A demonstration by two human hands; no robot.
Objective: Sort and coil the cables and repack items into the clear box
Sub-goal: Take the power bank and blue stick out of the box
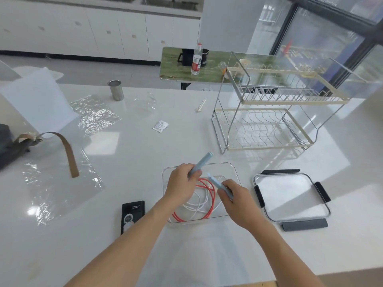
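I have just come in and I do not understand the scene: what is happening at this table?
A person is packing a clear box on a white table. The left hand grips one light blue handle, the right hand grips another light blue handle, both held over the box. A coiled red cable and a white cable already lie inside. The lid rests to the right of the box.

White table [145,162]: clear box [236,172], lid [290,195], rack [269,129], phone [132,214].
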